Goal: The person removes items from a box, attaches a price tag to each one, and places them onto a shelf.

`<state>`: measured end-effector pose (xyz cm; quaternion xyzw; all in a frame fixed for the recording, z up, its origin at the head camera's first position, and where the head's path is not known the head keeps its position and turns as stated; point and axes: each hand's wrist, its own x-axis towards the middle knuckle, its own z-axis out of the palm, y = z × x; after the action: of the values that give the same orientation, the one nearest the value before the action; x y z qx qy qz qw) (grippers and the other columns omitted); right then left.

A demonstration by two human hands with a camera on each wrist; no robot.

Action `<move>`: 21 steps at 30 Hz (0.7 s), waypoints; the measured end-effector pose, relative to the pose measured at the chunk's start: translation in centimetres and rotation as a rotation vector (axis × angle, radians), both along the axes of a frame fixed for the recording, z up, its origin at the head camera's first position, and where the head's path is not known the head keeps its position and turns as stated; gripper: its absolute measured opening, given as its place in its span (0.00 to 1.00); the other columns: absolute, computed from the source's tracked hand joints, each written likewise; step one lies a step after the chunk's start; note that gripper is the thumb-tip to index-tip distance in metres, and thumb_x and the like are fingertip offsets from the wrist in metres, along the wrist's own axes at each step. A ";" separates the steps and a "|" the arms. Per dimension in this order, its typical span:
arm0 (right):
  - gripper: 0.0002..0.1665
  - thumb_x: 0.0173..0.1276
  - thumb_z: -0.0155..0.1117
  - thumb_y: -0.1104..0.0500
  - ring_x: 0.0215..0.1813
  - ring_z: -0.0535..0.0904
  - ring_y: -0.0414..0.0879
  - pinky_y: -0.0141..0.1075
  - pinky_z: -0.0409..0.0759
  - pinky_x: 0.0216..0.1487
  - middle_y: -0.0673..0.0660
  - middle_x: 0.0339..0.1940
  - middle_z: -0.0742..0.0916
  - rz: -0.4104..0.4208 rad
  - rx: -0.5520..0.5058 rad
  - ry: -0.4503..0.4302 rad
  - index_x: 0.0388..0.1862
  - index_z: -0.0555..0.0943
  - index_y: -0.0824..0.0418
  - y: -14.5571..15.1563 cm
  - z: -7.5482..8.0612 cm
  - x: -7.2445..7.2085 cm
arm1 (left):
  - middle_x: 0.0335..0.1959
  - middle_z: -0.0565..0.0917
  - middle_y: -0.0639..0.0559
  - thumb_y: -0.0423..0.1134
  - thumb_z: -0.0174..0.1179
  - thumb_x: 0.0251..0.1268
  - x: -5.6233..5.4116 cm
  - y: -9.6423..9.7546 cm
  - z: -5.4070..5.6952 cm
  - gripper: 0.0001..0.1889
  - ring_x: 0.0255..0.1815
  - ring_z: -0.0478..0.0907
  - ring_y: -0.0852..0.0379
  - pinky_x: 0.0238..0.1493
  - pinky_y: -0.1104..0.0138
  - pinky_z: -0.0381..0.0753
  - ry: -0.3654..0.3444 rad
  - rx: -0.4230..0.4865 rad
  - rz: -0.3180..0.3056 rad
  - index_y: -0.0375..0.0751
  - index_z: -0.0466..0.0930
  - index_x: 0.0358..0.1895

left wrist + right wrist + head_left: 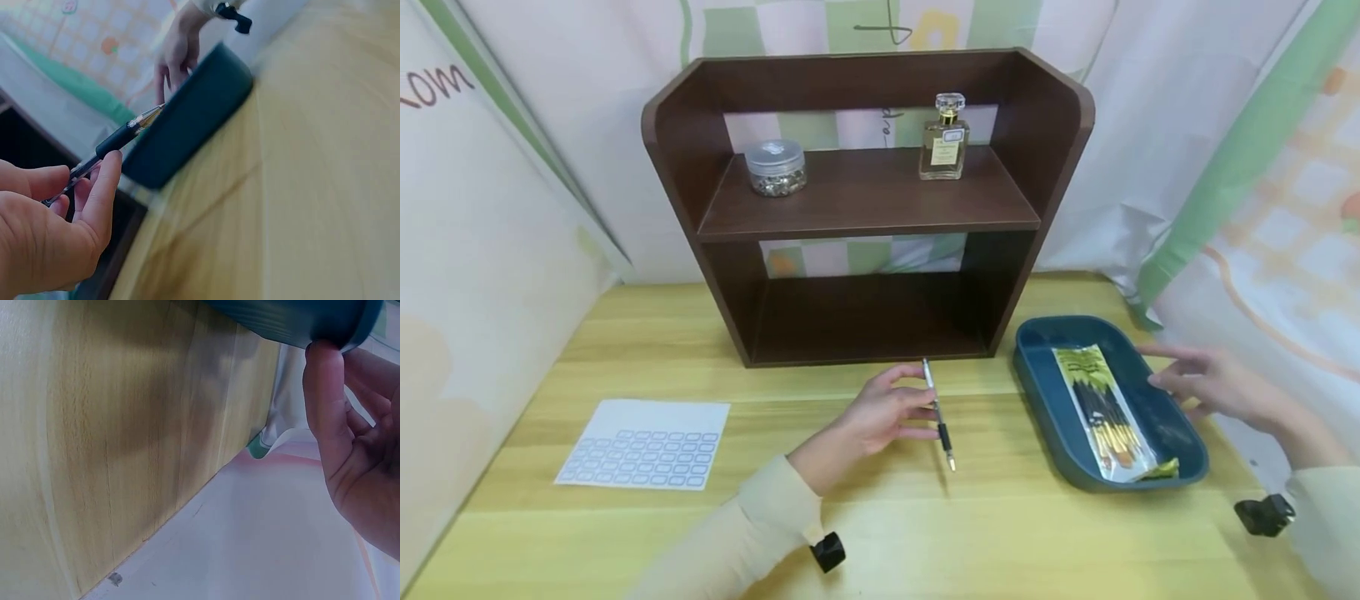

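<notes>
In the head view my left hand [891, 408] pinches a pen [937, 417] between thumb and fingers, above the table in front of the shelf. The pen has a silver barrel, a black grip and a metal tip that points toward me. My right hand [1217, 383] is at the right side of a dark blue plastic basin [1048, 425], its index finger extended and thumb at the rim. From the right wrist, the thumb [325, 381] meets the basin's outer wall. A packet of paintbrushes [1105, 412] lies inside the basin.
A dark brown two-tier shelf [868, 225] stands at the back. On its upper board are a lidded clear jar [777, 169] and a perfume bottle [945, 142]. A sheet of blue-bordered labels [643, 442] lies at left on the wooden table [1000, 533]. Printed curtains [1247, 208] surround it.
</notes>
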<state>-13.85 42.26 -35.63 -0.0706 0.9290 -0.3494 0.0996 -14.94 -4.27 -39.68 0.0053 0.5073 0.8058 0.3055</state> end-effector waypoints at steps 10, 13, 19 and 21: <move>0.32 0.76 0.62 0.59 0.35 0.84 0.46 0.43 0.88 0.31 0.59 0.42 0.88 -0.019 0.000 -0.015 0.75 0.67 0.58 0.2 -0.1 0.0 | 0.40 0.80 0.43 0.27 0.57 0.72 -0.2 -5.6 -2.4 0.25 0.37 0.82 0.51 0.46 0.50 0.86 0.016 -0.116 0.028 0.31 0.63 0.69; 0.32 0.75 0.62 0.59 0.35 0.83 0.44 0.42 0.87 0.31 0.57 0.41 0.88 -0.018 0.008 -0.012 0.75 0.68 0.58 0.3 -0.2 0.0 | 0.39 0.81 0.42 0.26 0.57 0.71 -0.1 -6.6 -2.7 0.24 0.35 0.82 0.52 0.44 0.51 0.87 0.024 -0.171 0.020 0.29 0.64 0.67; 0.33 0.75 0.63 0.58 0.37 0.82 0.41 0.42 0.88 0.31 0.56 0.42 0.88 -0.023 0.018 -0.013 0.76 0.67 0.56 0.3 -0.2 -0.2 | 0.36 0.83 0.43 0.27 0.60 0.68 0.0 -7.4 -2.7 0.22 0.31 0.83 0.53 0.39 0.55 0.88 0.065 -0.297 -0.010 0.28 0.68 0.63; 0.33 0.75 0.63 0.58 0.37 0.82 0.40 0.42 0.88 0.31 0.57 0.42 0.88 -0.021 0.019 -0.013 0.76 0.67 0.56 0.1 -0.2 -0.3 | 0.35 0.84 0.42 0.26 0.61 0.67 0.0 -7.5 -2.8 0.20 0.30 0.84 0.53 0.36 0.57 0.89 0.086 -0.339 -0.017 0.27 0.70 0.60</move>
<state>-14.14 42.39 -35.78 -0.0574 0.9322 -0.3423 0.1027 -14.96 -11.76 -42.48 -0.0075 0.6485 0.7052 0.2866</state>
